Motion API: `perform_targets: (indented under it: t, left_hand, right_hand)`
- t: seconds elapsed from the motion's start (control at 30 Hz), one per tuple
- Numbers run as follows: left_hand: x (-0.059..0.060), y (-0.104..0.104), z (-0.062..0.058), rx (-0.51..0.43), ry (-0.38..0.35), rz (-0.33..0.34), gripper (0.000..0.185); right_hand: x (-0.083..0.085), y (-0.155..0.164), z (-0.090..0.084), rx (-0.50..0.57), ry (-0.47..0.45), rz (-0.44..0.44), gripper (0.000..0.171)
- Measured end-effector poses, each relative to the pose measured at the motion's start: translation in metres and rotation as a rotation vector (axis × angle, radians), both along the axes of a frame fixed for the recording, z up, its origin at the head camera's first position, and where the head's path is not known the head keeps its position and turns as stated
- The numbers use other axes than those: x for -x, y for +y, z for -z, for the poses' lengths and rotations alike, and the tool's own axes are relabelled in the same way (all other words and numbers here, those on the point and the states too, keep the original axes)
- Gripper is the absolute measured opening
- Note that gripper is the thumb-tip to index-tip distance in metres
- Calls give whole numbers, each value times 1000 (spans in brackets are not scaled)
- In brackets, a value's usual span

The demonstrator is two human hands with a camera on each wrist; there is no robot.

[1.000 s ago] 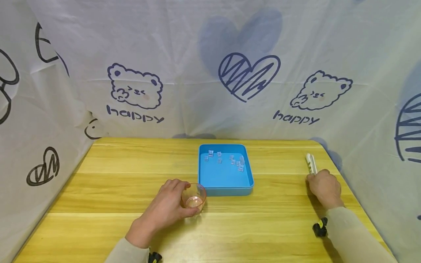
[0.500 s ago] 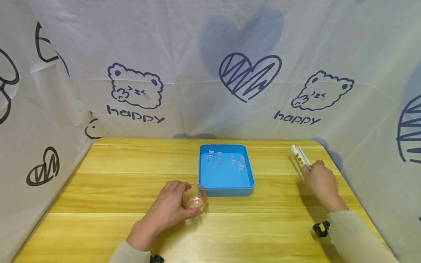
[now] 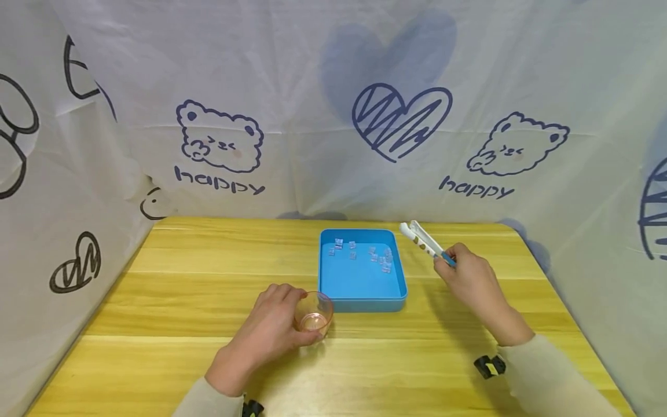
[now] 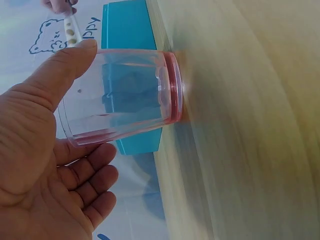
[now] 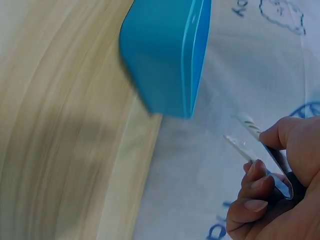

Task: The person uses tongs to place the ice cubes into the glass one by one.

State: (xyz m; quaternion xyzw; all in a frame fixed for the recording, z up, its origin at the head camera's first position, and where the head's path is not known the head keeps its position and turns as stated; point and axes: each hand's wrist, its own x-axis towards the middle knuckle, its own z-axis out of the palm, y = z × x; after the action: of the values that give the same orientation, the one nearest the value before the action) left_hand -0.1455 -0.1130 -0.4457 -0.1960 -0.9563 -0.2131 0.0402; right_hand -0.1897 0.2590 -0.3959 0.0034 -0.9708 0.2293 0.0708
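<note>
My left hand [image 3: 268,333] holds a clear, pink-tinted cup [image 3: 314,315] between thumb and fingers; in the left wrist view the cup [image 4: 125,95] stands upright on the table. Raised at the right, my right hand [image 3: 471,284] grips a pair of tongs [image 3: 423,238] with white tips and blue handles. In the right wrist view the two arms of the tongs [image 5: 270,155] are spread apart with nothing between the tips. Several small clear cubes [image 3: 385,260] lie in a blue square tray [image 3: 365,304], just left of the tong tips and behind the cup.
The wooden table [image 3: 172,289] ends at a white cloth [image 3: 307,145] printed with hearts and bear drawings, which hangs behind and along both sides. A dark wrist camera [image 3: 490,366] sits at the right sleeve.
My right hand has lifted the tongs and carried them left, from the table's right side to the tray's right edge. The left hand stays on the cup.
</note>
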Motion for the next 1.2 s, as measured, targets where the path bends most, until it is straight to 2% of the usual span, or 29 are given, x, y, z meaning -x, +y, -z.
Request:
perform_targets:
  t: [0.27, 0.47, 0.7, 0.83, 1.2]
  left_hand:
    - [1, 1, 2, -26, -23, -15, 82]
    - [2, 0, 6, -95, -57, -16, 85]
    - [3, 1, 7, -124, -47, -13, 79]
    - [3, 1, 8, -133, -51, -9, 78]
    - [3, 1, 10, -137, -59, -19, 78]
  right_hand:
    - [1, -30, 8, -12, -16, -82, 27]
    - [5, -42, 17, -75, -9, -118, 26]
    - [14, -55, 23, -158, -7, -187, 21]
    - [19, -61, 30, -192, 12, -222, 24]
    - [33, -74, 38, -240, 44, -236, 23]
